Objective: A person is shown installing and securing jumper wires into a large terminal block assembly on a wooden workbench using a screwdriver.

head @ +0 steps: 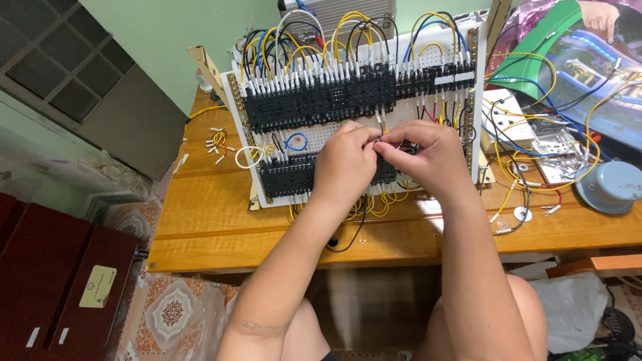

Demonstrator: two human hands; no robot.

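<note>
A white perforated panel (314, 137) leans upright on a wooden table (214, 220), carrying two rows of black relay sockets (294, 107) looped with yellow, blue, black and white wires (354, 37). My left hand (344, 164) and my right hand (431, 157) meet in front of the panel's middle. Their fingertips pinch a thin wire end (380, 130) close to the lower socket row. What lies under the palms is hidden.
Loose wire pieces with white ferrules (217, 144) lie left of the panel. Tangled wires (528, 174), metal parts and a grey round lid (612, 187) sit at the right. A dark red cabinet (53, 281) stands on the floor at left.
</note>
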